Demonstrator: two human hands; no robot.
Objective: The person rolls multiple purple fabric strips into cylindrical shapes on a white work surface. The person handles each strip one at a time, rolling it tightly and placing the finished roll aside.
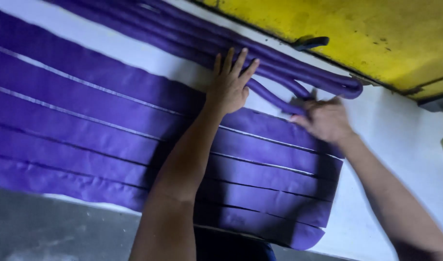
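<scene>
So the left hand (228, 87) is spread flat, fingers wide, pressing down on a purple rolled strip (274, 99) right where it runs past the top flat strip. The right hand (325, 118) is curled tight around the end of that same roll, pinching it between fingers and thumb, just beside the left one.

Above them more purple rolls (260, 53) lie bunched together, looping round at the right end near the yellow panel (357, 34), which has a dark handle (311, 42) on its edge. Below the hands there's a row of flat purple strips (86, 125) laid side by side with thin gaps, all on a white table (395, 130). Grey floor (47, 232) shows at the bottom left.
</scene>
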